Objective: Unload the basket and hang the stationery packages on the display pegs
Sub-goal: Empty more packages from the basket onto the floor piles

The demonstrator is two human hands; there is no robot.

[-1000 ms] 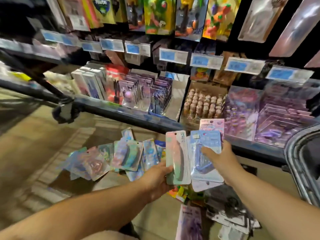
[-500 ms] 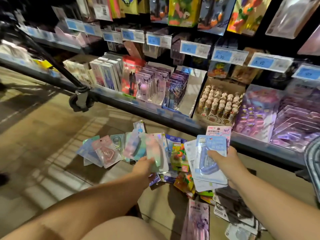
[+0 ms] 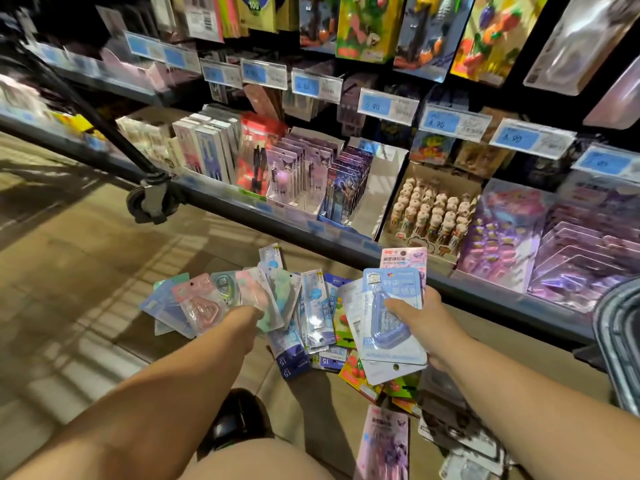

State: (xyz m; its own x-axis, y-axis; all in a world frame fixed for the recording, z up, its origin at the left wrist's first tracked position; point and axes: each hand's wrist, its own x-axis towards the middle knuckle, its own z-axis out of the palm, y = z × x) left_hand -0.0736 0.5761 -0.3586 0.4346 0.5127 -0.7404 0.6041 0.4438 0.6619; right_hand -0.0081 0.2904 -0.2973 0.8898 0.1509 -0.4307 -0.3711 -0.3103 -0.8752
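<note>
Several stationery packages lie spread on the floor in front of the display shelf. My left hand reaches down to them and holds a pale pink-and-green blister package over the pile. My right hand grips a small stack of packages, with a blue correction-tape package on top and a pink one behind. The grey basket's rim shows at the right edge. Packages hang on pegs at the top.
A low shelf holds boxed pens, figurine pens and purple packs, with blue price tags above. A trolley wheel stands on the floor at the left. More packages lie by my knee, and a dark shoe is below.
My left hand has carried the pale package from beside my right hand's stack down and left to the floor pile. The view has swung right and down. My right hand keeps its stack.
</note>
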